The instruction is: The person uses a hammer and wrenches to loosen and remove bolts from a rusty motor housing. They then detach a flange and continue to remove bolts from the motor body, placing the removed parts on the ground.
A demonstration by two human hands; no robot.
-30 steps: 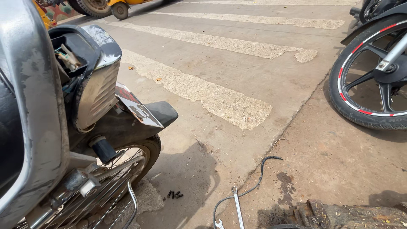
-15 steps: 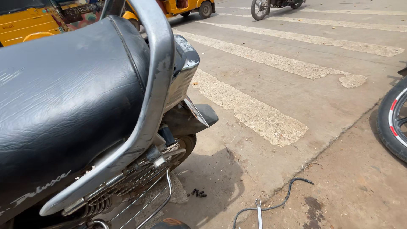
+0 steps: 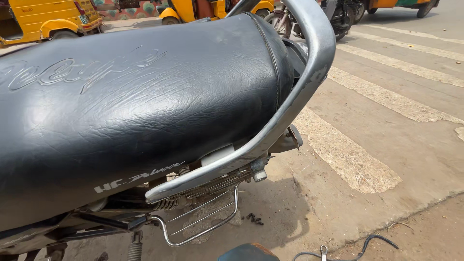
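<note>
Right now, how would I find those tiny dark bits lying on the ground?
Start at the big black motorcycle seat and follow its curved silver grab rail down to the wire guard below. Just right of that guard, small dark bits lie clustered on the pale concrete, far smaller than the black cable nearby.

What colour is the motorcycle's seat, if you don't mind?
Black, creased and glossy; the seat shows in the head view.
</note>
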